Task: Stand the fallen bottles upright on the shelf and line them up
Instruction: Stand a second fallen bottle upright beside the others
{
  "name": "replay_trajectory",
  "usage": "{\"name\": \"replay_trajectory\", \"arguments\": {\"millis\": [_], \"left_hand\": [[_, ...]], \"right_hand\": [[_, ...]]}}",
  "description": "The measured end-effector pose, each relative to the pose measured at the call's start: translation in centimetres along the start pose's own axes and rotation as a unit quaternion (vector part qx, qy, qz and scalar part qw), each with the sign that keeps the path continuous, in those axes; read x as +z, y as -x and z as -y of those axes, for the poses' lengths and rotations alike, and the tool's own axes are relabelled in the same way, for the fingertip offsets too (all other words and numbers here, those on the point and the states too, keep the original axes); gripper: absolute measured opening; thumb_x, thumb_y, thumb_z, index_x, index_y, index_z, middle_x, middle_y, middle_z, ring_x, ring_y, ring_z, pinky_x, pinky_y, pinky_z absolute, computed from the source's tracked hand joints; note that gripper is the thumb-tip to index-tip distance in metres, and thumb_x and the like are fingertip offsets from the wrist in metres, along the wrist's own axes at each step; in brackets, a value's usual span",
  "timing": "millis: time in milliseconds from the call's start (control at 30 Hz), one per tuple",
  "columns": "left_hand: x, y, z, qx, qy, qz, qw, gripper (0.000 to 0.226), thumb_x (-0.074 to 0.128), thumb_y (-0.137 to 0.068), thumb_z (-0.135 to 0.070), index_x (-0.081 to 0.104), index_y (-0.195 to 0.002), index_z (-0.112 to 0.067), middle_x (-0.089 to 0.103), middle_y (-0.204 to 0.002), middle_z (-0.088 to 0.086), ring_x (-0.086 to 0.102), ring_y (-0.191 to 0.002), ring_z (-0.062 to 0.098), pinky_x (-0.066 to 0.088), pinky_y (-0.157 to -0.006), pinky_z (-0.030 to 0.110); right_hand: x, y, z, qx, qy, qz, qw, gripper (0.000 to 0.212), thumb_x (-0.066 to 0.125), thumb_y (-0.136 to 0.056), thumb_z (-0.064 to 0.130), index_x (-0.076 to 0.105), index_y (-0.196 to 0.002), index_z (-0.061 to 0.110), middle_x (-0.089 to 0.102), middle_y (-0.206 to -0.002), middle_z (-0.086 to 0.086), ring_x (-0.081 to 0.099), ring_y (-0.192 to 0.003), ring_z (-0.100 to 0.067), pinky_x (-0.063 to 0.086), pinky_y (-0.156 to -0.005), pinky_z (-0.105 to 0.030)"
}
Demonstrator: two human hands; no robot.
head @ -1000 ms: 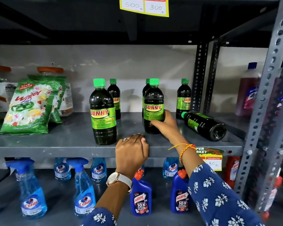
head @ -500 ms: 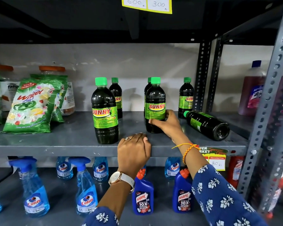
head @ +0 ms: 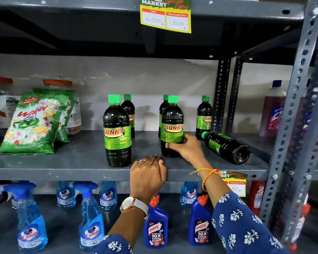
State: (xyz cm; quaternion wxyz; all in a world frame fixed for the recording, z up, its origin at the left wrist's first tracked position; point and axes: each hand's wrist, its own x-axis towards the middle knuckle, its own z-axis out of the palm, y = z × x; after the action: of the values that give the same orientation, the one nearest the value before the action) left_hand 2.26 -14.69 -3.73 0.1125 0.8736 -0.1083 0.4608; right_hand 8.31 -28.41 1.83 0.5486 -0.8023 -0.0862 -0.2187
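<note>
Currently one Sunny bottle point(head: 172, 125) is stood upright near the front middle of the grey shelf point(head: 62, 162), gripped low on its label by the right hand point(head: 186, 146), fingers wrapped round the body. A second front bottle point(head: 117, 131) is stood upright to its left, well apart, untouched. Three back bottles are seen upright behind: one point(head: 129, 112) behind the left front bottle, one point(head: 163, 109) mostly hidden behind the held bottle, one point(head: 204, 117) by the rear upright post. One fallen bottle point(head: 226, 146) is laid on its side at the right end of the shelf, cap pointed toward the back, base toward the front edge, just beside the right hand but not touched. The left hand point(head: 147, 176) is rested curled over the shelf's front lip between the two front bottles, nothing held. Detergent packs point(head: 28, 123) are leaned at the shelf's left end. Blue spray bottles point(head: 91, 217) and toilet cleaner bottles point(head: 155, 228) are seen on the shelf below.
</note>
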Motion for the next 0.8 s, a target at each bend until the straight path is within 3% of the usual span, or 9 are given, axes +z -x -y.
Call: {"name": "replay_trajectory", "arguments": {"millis": [133,300,400,667,800], "left_hand": [[-0.3,0.0,-0.2,0.002,0.000,-0.013,1.000,0.035,0.035,-0.085,-0.022,0.066,-0.073,-0.013,0.069,-0.069,0.005,0.061,-0.059,0.024,0.041,-0.057,0.031],[-0.4,0.2,-0.3,0.001,-0.002,-0.009,1.000,0.035,0.034,-0.085,-0.022,0.066,-0.072,-0.013,0.070,-0.070,0.006,0.061,-0.059,0.026,0.041,-0.058,0.032],[-0.4,0.2,-0.3,0.000,-0.003,-0.006,1.000,0.037,0.032,-0.086,-0.022,0.064,-0.070,-0.013,0.069,-0.069,0.007,0.060,-0.058,0.026,0.042,-0.058,0.034],[-0.4,0.2,-0.3,-0.004,-0.005,-0.010,1.000,0.035,0.035,-0.085,-0.021,0.064,-0.067,-0.011,0.068,-0.066,0.009,0.060,-0.055,0.028,0.042,-0.056,0.033],[-0.4,0.2,-0.4,-0.005,-0.005,-0.008,1.000,0.037,0.035,-0.084,-0.021,0.066,-0.068,-0.010,0.069,-0.067,0.008,0.061,-0.056,0.027,0.042,-0.056,0.032]], "right_hand": [[-1.0,1.7,0.5,-0.004,0.026,0.007,1.000,0.038,0.082,-0.058,0.029,0.067,-0.092,0.019,0.070,-0.091,0.000,0.065,-0.084,-0.014,0.049,-0.070,-0.022],[-2.1,3.5,1.0,-0.004,0.036,0.000,0.999,0.038,0.082,-0.057,0.032,0.069,-0.092,0.021,0.070,-0.085,0.004,0.064,-0.076,-0.006,0.045,-0.058,-0.010],[-2.4,4.4,1.3,-0.004,0.026,0.000,1.000,0.030,0.083,-0.057,0.030,0.067,-0.082,0.026,0.066,-0.076,0.012,0.059,-0.068,0.009,0.041,-0.051,-0.002],[-2.7,5.1,1.3,-0.015,0.022,0.004,1.000,0.035,0.082,-0.059,0.032,0.067,-0.090,0.024,0.069,-0.084,0.008,0.060,-0.074,0.006,0.042,-0.055,-0.002],[-2.7,5.3,1.3,-0.024,0.020,0.003,1.000,0.031,0.082,-0.059,0.031,0.064,-0.085,0.030,0.066,-0.081,0.012,0.058,-0.074,0.010,0.039,-0.053,0.002]]}}
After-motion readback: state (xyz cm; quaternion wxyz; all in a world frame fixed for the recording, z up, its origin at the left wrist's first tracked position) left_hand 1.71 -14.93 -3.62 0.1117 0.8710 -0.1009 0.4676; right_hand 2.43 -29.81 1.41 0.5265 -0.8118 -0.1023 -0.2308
